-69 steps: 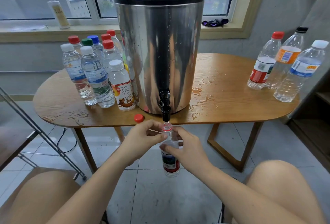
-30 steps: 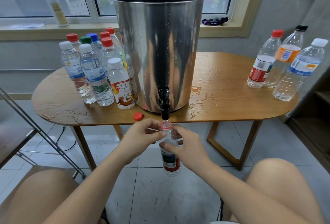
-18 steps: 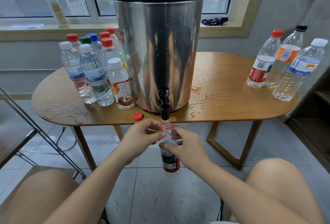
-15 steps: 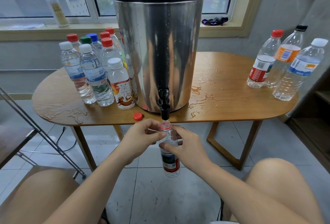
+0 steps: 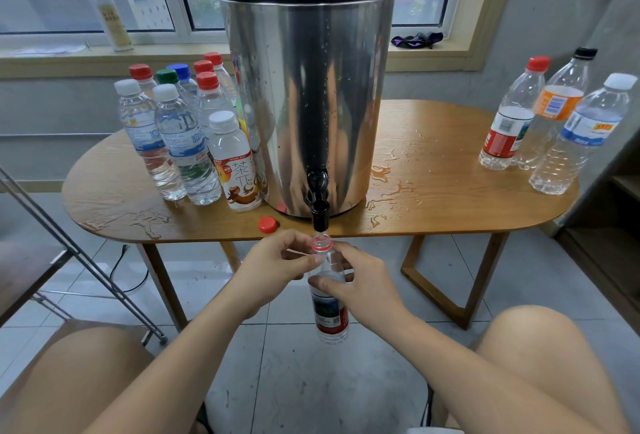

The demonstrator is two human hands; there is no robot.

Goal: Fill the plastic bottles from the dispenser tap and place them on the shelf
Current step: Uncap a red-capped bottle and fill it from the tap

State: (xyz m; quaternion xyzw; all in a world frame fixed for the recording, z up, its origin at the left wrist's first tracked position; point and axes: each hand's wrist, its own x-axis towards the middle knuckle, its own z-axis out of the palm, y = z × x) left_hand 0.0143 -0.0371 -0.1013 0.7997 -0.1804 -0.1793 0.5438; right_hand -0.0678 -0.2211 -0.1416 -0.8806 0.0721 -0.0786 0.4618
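A tall steel dispenser [image 5: 304,94] stands on the wooden table [image 5: 450,205], its black tap [image 5: 319,203] overhanging the front edge. Right under the tap I hold an uncapped clear bottle [image 5: 329,312] with a red label and a red neck ring. My left hand [image 5: 273,267] pinches the bottle's neck from the left. My right hand [image 5: 360,281] grips its upper body from the right. The bottle's red cap [image 5: 267,224] lies on the table left of the tap.
Several capped bottles [image 5: 183,142] crowd the table's left side. Three capped bottles [image 5: 554,122] stand at the right end. Water puddles spread over the tabletop. A metal rack leg [image 5: 79,253] slants at left; a dark shelf [image 5: 620,191] sits at far right. My knees flank the floor below.
The view shifted slightly since the earliest frame; both hands hold the bottle under the tap in the same pose.
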